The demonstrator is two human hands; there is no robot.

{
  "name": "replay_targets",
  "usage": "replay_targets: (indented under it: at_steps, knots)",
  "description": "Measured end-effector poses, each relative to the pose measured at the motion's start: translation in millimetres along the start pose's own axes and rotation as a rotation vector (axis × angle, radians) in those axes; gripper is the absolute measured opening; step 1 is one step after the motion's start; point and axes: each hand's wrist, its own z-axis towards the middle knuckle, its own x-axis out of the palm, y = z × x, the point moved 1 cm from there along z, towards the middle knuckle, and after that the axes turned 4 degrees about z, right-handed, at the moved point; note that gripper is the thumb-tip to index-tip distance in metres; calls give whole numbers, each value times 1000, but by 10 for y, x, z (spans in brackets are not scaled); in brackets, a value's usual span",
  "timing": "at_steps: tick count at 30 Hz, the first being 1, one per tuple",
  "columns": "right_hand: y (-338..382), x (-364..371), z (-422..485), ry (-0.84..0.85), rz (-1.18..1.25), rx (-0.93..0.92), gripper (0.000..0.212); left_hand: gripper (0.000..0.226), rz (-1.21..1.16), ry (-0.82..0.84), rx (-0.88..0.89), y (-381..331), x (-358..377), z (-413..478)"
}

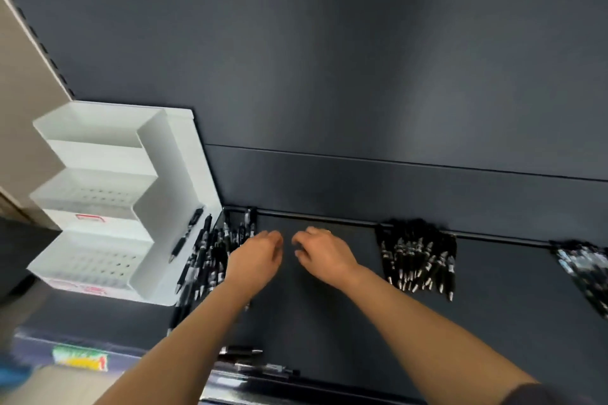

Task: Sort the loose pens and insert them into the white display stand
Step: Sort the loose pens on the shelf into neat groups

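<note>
A matte dark grey back panel fills most of the view, with a soft band of brighter light running down its right half and a thin horizontal seam crossing it low down. Below it lies a dark shelf of the same colour, with a slim black rail along its back and a black front edge. At the far left stands a beige upright with dark slots along its edge, and at the lower left a blurred green, yellow and red label sits on a lower strip.
</note>
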Motion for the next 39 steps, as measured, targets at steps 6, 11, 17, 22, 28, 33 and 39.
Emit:
replay_targets:
  at_steps: [6,11,17,22,28,33,39]
  knots:
    - [366,276,288,154,142,94,30,17,-86,28,-148,609,-26,-100]
    - [577,403,517,151,189,152,31,19,-123,-13,-194,822,-12,-144]
    - [782,522,857,102,179,366,28,18,-127,-35,-238,999,-33,-166]
    - [801,609,1049,148,339,554,25,20,-139,-26,-239,1036,-53,-124]
    - [566,502,984,101,563,580,18,20,-142,18,-219,935,1,-17]
    - [333,455,796,102,580,596,7,23,-61,35,-163,783,56,131]
    - [265,431,682,261,345,529,37,36,276,97,-100,673,164,291]
